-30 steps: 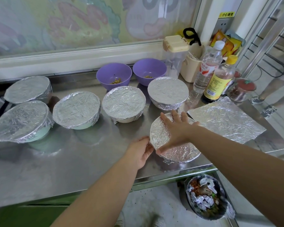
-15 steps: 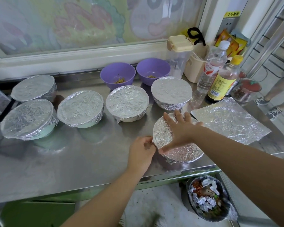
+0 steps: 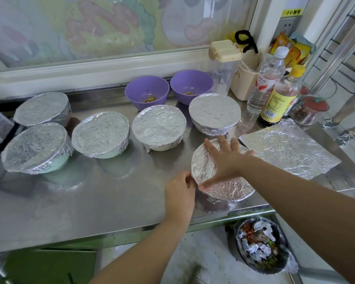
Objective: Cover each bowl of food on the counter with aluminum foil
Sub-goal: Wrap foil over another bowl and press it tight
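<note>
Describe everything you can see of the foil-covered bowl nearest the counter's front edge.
The front bowl is round, its top and visible side wrapped in crinkled silver foil, so its contents are hidden. It stands upright on the steel counter, apart from the covered bowl behind it. The right hand presses flat on top; the left hand pinches the foil at its left rim.

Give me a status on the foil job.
Right hand flat on front bowl; left hand pinching its foil edge. Two purple bowls uncovered. Spare foil sheet beside.
</note>
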A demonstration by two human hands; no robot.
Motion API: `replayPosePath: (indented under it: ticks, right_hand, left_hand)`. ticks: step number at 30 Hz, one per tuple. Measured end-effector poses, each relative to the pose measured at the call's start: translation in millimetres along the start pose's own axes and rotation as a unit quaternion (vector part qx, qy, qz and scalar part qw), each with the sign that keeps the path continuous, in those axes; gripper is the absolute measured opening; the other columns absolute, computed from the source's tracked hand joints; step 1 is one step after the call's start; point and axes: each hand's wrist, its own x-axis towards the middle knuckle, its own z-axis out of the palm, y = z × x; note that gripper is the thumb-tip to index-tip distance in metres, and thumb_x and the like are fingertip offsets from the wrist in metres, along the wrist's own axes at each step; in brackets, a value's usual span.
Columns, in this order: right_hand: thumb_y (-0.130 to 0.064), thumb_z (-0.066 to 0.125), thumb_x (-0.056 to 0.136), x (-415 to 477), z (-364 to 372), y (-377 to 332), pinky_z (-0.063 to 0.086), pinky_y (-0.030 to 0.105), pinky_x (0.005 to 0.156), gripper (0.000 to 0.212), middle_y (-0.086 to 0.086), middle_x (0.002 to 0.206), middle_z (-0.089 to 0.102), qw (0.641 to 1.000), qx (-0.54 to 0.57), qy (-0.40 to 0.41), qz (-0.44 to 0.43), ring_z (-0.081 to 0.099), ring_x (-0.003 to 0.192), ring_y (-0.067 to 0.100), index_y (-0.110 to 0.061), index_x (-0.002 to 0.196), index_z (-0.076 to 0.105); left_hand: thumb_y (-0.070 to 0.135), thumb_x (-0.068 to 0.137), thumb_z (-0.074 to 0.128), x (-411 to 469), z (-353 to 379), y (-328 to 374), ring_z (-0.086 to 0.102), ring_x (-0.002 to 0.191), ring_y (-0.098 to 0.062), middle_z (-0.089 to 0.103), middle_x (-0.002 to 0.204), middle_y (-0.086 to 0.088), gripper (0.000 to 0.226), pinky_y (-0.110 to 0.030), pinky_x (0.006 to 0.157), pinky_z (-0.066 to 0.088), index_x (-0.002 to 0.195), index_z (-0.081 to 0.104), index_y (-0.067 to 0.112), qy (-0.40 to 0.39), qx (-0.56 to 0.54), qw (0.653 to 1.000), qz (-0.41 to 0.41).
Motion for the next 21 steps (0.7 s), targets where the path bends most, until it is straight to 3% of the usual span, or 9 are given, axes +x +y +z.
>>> replayPosePath:
  ticks: [4,6,8,11,14,16,17,19,21]
  right_hand:
    - [-0.096,0.064,0.046,-2,-1,-1,0.004,0.086,0.103,0.151,0.002,0.158,-0.042,1.0,0.0,0.002,-0.001,-0.03,0.147,0.045,-0.044,0.148,-0.035]
    - [-0.096,0.065,0.046,-2,-2,-1,0.005,0.086,0.103,0.152,0.002,0.159,-0.041,1.0,0.002,0.004,0.0,-0.029,0.147,0.044,-0.044,0.148,-0.034]
    - [-0.096,0.065,0.044,-1,-2,-1,0.005,0.086,0.103,0.153,0.002,0.16,-0.039,1.0,0.006,0.006,0.0,-0.028,0.148,0.044,-0.044,0.149,-0.033]
    - [-0.097,0.065,0.042,-1,-1,-1,0.006,0.086,0.103,0.154,0.002,0.161,-0.038,1.0,0.007,0.008,0.002,-0.026,0.149,0.044,-0.045,0.149,-0.032]
    - [-0.097,0.065,0.044,-3,-2,-1,0.007,0.086,0.105,0.153,0.002,0.161,-0.038,1.0,0.02,0.012,0.014,-0.025,0.149,0.045,-0.044,0.15,-0.031]
    - [-0.099,0.061,0.044,-4,2,-2,0.007,0.085,0.106,0.151,0.003,0.16,-0.039,0.998,0.051,0.021,0.039,-0.024,0.149,0.046,-0.043,0.151,-0.03]
    - [-0.103,0.057,0.041,-4,6,-2,0.008,0.085,0.106,0.152,0.005,0.159,-0.04,0.995,0.072,0.026,0.057,-0.025,0.148,0.047,-0.043,0.151,-0.029]
    - [-0.111,0.04,0.024,-2,12,-1,0.01,0.083,0.108,0.162,0.009,0.158,-0.042,0.989,0.112,0.024,0.094,-0.026,0.147,0.049,-0.041,0.151,-0.031]
    - [-0.112,0.029,0.007,0,11,3,0.009,0.081,0.11,0.172,0.013,0.157,-0.042,0.986,0.125,0.013,0.112,-0.027,0.146,0.05,-0.039,0.149,-0.035]
  left_hand:
    - [0.009,0.095,0.058,-18,4,0,0.063,0.073,-0.01,0.071,0.085,0.007,0.028,-0.023,0.065,0.046,0.118,0.068,0.023,-0.011,-0.022,0.999,0.035]
    - [0.011,0.099,0.052,-30,8,1,0.064,0.079,-0.009,0.07,0.093,0.009,0.044,-0.02,0.069,0.046,0.14,0.051,0.027,-0.037,-0.003,0.999,0.04]
    - [0.016,0.102,0.046,-38,12,3,0.063,0.082,-0.008,0.067,0.097,0.008,0.06,-0.021,0.072,0.049,0.156,0.023,0.028,-0.078,0.018,0.997,0.016]
    - [0.016,0.101,0.047,-43,12,9,0.057,0.08,-0.006,0.059,0.101,0.01,0.078,-0.016,0.071,0.044,0.158,-0.006,0.026,-0.148,0.03,0.988,-0.017]
    - [0.019,0.101,0.045,-42,15,9,0.065,0.097,-0.02,0.058,0.129,-0.01,0.084,-0.028,0.081,0.051,0.155,-0.018,0.028,-0.181,0.022,0.983,-0.028]
    - [0.018,0.101,0.043,-29,14,5,0.065,0.1,-0.025,0.061,0.125,-0.012,0.08,-0.031,0.081,0.053,0.156,-0.015,0.031,-0.21,0.004,0.977,-0.028]
    - [0.015,0.101,0.043,-20,11,4,0.065,0.103,-0.021,0.063,0.123,-0.004,0.077,-0.024,0.081,0.05,0.157,-0.007,0.033,-0.23,-0.018,0.973,-0.03]
    - [0.007,0.098,0.045,3,3,5,0.058,0.119,-0.008,0.058,0.133,0.012,0.071,-0.012,0.094,0.041,0.155,0.015,0.036,-0.234,-0.062,0.97,-0.003]
    - [0.002,0.095,0.048,22,-6,4,0.055,0.124,-0.004,0.055,0.139,0.014,0.064,-0.017,0.105,0.038,0.148,0.034,0.034,-0.205,-0.094,0.974,0.01]
